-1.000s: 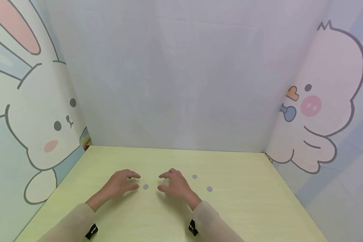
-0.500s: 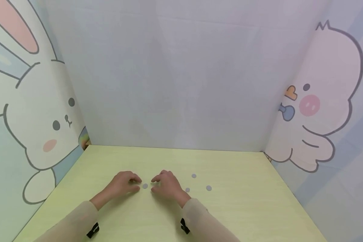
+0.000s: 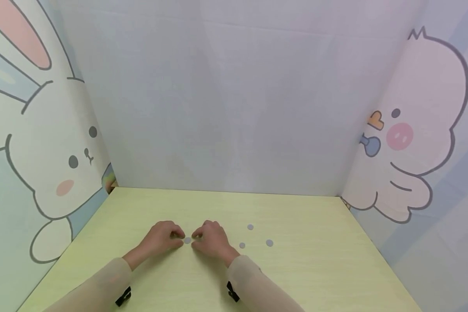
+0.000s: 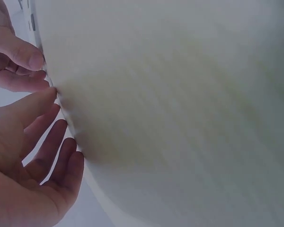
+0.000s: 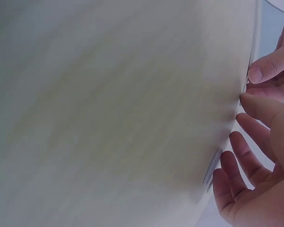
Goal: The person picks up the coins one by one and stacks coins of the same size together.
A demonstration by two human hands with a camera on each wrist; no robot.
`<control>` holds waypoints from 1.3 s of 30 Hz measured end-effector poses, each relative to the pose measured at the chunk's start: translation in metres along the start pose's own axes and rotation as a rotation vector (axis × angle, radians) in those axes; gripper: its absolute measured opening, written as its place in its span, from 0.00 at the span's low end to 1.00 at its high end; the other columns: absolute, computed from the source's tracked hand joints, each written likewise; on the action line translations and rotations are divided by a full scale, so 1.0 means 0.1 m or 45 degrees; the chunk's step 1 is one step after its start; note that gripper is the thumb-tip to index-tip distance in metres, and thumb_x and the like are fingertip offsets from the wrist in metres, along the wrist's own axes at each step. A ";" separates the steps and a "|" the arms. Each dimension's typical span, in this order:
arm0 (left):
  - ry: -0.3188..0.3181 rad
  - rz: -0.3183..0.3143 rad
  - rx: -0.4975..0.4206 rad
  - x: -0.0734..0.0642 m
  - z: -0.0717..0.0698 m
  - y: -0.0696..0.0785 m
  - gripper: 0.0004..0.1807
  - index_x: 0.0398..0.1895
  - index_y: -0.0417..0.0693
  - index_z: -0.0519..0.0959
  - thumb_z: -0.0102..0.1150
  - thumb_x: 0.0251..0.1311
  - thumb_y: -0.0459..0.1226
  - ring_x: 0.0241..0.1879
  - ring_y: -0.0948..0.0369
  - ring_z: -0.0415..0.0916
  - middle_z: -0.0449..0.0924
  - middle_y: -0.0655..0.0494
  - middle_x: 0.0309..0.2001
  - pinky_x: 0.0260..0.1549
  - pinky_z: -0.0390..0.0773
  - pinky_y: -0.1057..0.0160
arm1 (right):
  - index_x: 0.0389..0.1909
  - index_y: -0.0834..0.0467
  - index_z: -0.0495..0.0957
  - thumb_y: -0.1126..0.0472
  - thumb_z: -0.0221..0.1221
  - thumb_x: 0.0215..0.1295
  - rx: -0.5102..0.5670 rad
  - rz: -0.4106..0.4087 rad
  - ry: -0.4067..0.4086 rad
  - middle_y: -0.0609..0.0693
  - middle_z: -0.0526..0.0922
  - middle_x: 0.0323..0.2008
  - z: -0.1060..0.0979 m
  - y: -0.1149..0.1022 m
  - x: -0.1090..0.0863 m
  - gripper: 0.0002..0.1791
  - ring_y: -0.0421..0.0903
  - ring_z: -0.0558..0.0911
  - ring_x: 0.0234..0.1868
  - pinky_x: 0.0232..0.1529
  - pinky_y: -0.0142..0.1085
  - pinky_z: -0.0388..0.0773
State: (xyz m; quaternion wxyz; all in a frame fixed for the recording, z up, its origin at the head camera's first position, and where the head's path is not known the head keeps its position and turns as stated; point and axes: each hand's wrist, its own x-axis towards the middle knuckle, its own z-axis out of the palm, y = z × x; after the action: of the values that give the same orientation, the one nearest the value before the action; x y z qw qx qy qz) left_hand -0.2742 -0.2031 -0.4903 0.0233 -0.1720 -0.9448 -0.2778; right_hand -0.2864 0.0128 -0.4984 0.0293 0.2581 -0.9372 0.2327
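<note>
A small grey coin-like disc (image 3: 187,240) lies flat on the pale yellow table (image 3: 296,273), between my two hands. My left hand (image 3: 163,237) is at its left, thumb and fingers loosely bent, their tips down by the disc's edge. From the other side my right hand (image 3: 210,240) faces it in the same pose, fingertips close to the disc. In the left wrist view, the fingertips of the left hand (image 4: 42,151) meet the tabletop. The right wrist view has the right hand (image 5: 255,165) with relaxed, slightly spread fingers; a thin shiny edge (image 5: 212,168) shows beside them.
Three similar grey discs lie to the right of my right hand: a far one (image 3: 250,227), a near one (image 3: 242,245) and a rightmost one (image 3: 270,243). A pale cloth backdrop (image 3: 226,108) with cartoon animals encloses the table's back and sides.
My right hand has moved left, uncovering a disc behind it. My left hand has shifted slightly right, so the gap around the middle disc has narrowed. The discs have stayed in place.
</note>
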 end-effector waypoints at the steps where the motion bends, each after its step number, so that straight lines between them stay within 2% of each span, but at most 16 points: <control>1: 0.003 0.013 -0.003 0.00 0.00 0.00 0.08 0.37 0.52 0.90 0.79 0.56 0.35 0.38 0.62 0.81 0.86 0.64 0.35 0.42 0.80 0.57 | 0.43 0.49 0.93 0.54 0.75 0.61 -0.005 0.004 0.000 0.45 0.83 0.36 0.00 -0.01 0.01 0.10 0.40 0.73 0.36 0.39 0.31 0.68; 11: 0.024 0.066 -0.017 0.00 0.03 0.00 0.06 0.35 0.53 0.90 0.79 0.56 0.34 0.35 0.63 0.81 0.86 0.65 0.33 0.38 0.79 0.61 | 0.39 0.50 0.94 0.56 0.77 0.60 0.049 0.032 0.034 0.42 0.85 0.31 0.04 -0.04 0.06 0.07 0.37 0.73 0.35 0.38 0.31 0.69; 22: 0.031 0.096 -0.020 0.00 0.05 0.01 0.05 0.32 0.54 0.91 0.79 0.56 0.35 0.33 0.66 0.80 0.86 0.68 0.31 0.36 0.77 0.64 | 0.33 0.45 0.95 0.55 0.78 0.59 0.073 0.063 0.046 0.34 0.90 0.30 0.07 -0.07 0.08 0.02 0.34 0.82 0.37 0.49 0.35 0.77; 31: -0.001 0.114 -0.010 -0.03 0.03 0.02 0.05 0.31 0.55 0.90 0.79 0.56 0.35 0.32 0.71 0.78 0.85 0.71 0.30 0.35 0.77 0.64 | 0.30 0.46 0.94 0.56 0.79 0.59 0.126 0.068 0.035 0.35 0.91 0.28 0.04 -0.12 0.03 0.02 0.32 0.83 0.36 0.39 0.28 0.75; 39: -0.010 0.125 -0.038 -0.09 0.01 0.03 0.05 0.31 0.54 0.90 0.80 0.55 0.35 0.33 0.67 0.80 0.85 0.72 0.29 0.37 0.78 0.64 | 0.29 0.46 0.94 0.57 0.78 0.59 0.127 0.083 0.024 0.33 0.90 0.26 0.05 -0.16 -0.02 0.02 0.31 0.82 0.35 0.40 0.29 0.76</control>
State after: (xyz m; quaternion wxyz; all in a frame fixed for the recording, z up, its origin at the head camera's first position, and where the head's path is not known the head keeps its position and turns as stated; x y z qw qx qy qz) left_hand -0.2649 -0.2032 -0.4914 0.0306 -0.2197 -0.9310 -0.2898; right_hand -0.2764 -0.0008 -0.4962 0.0176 0.2263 -0.9321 0.2823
